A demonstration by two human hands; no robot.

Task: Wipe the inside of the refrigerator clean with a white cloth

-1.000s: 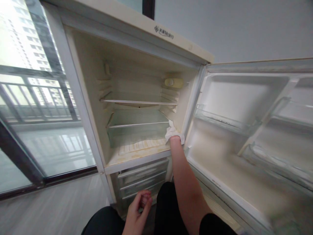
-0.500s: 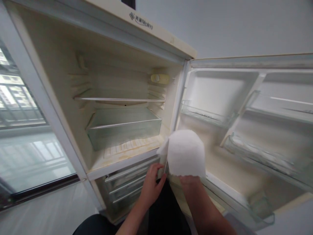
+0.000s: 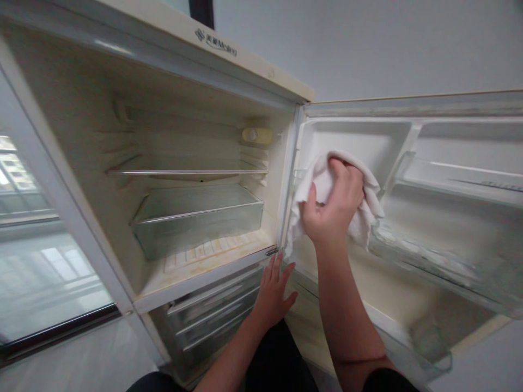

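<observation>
My right hand (image 3: 333, 204) is closed on a white cloth (image 3: 322, 188) and presses it against the inner side of the open fridge door (image 3: 408, 179), near the hinge and the upper door shelf. My left hand (image 3: 274, 291) is open, fingers stretched, resting by the lower front edge of the fridge (image 3: 163, 141) next to the door hinge. The fridge compartment stands open with a glass shelf (image 3: 183, 172) and a clear drawer (image 3: 196, 218) inside, and yellowish stains on its floor (image 3: 204, 258).
Clear door shelves (image 3: 441, 256) jut from the door at right. Below the compartment are freezer drawers (image 3: 212, 307). A glass window (image 3: 44, 261) runs along the left. A grey wall (image 3: 368, 49) is behind. My dark-clad knees (image 3: 273, 365) are at the bottom.
My right hand pulled the cloth out of the fridge's lower right corner, lifted it and put it on the inner door. My left hand opened and moved up to the fridge's front edge.
</observation>
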